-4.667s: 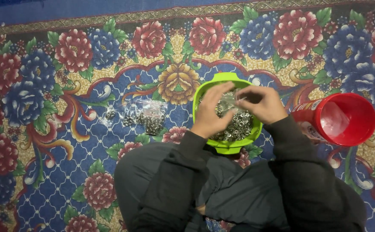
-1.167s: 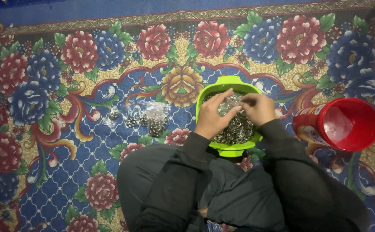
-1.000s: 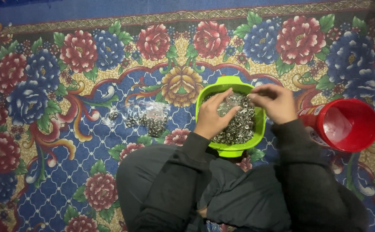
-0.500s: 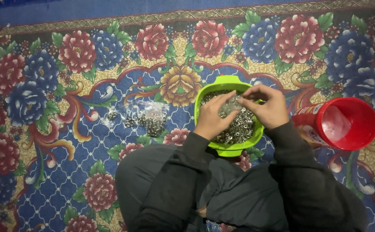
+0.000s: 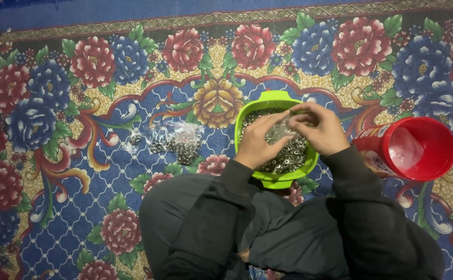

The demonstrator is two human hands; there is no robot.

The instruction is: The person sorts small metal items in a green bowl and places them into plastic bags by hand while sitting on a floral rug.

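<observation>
The fingers [image 5: 281, 120] of the left hand [image 5: 257, 142] and those of the right hand [image 5: 319, 129] are meeting over a small clear plastic bag [image 5: 280, 132], pinching its thin, crinkled film between them; both sets are closing on the bag rather than spreading apart. The bag is sitting right at the fingertips, held just above a heap of small round silver metal rings [image 5: 291, 155]. Whether any rings are inside the bag, I cannot tell.

The rings are lying in a bright green plastic bowl [image 5: 275, 98] with a smooth rounded rim and small lugs at its near and far edges. The bowl is resting on the floor directly under both hands, and the wrists are crossing its near rim. Dark, matte fabric sleeves are covering both forearms, and a dark-clothed knee is showing below.

To the left of the bowl, apart from it, a cluster of small clear bags filled with silver rings [image 5: 177, 145] is lying flat. To the right, near the right forearm, a red plastic cup [image 5: 418, 150] is lying tilted, its mouth open to the camera. Everything is resting on a woven floral carpet [image 5: 55, 103] patterned with red and blue flowers.
</observation>
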